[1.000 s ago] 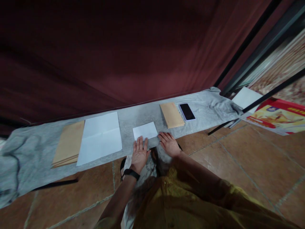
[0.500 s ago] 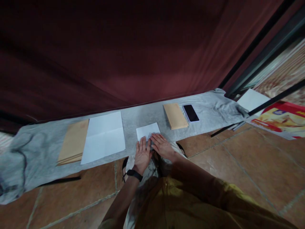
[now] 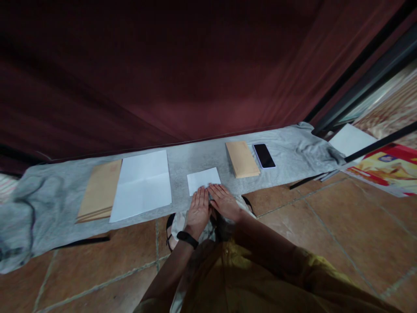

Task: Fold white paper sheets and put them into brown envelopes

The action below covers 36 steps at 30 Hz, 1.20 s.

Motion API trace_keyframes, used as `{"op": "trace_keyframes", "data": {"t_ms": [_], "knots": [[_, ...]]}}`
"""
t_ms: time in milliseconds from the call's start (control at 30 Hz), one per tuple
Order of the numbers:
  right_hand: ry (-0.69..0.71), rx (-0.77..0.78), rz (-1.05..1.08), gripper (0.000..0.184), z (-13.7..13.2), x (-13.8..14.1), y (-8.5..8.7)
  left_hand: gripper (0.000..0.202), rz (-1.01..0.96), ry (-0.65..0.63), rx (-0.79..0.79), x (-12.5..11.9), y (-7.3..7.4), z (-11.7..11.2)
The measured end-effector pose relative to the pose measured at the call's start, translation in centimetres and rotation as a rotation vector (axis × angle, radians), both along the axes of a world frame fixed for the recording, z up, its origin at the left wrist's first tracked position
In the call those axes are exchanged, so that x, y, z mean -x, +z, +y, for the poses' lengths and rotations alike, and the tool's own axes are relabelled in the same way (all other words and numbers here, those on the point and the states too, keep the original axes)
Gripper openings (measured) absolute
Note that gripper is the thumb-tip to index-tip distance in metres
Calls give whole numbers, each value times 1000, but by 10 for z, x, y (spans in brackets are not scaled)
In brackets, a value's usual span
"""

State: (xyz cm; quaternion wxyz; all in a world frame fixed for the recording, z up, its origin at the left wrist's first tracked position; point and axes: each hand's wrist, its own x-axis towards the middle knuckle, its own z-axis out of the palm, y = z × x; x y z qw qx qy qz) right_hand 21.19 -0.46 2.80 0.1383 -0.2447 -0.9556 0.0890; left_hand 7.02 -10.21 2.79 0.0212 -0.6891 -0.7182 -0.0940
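A small folded sheet of white paper [image 3: 202, 178] lies at the front edge of the cloth-covered bench. On its near edge rest the fingertips of my left hand [image 3: 198, 210], with the palm down and the fingers stretched out. Beside it my right hand [image 3: 224, 201] lies flat on the same edge, its fingers stretched and angled inward. The two hands nearly touch, and they hide the paper's near side. To the left is a stack of larger white sheets [image 3: 143, 184], creased across the middle.
Brown envelopes [image 3: 99, 189] lie partly beside the white sheets, and another stack of brown envelopes [image 3: 243, 159] is to the right. A phone [image 3: 264, 155] sits beyond that. Grey cloth [image 3: 289, 152] covers the bench. A dark red curtain [image 3: 195, 87] hangs behind. At far right is a red-yellow box [image 3: 391, 167].
My hands have drawn closer together along the paper's near edge, the left one shifting right. The gap between them has narrowed. The view has moved slightly.
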Motion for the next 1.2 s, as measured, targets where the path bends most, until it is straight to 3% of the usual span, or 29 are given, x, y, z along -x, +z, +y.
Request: {"op": "trace_keyframes", "data": {"t_ms": [633, 867, 1200], "knots": [[1, -5, 3, 57, 1, 0, -3, 71, 37, 76, -77, 30, 1, -25], [-21, 37, 23, 49, 1, 2, 8, 60, -15, 8, -33, 13, 13, -13], [-53, 110, 31, 45, 11, 6, 17, 61, -44, -45, -39, 5, 3, 3]]}}
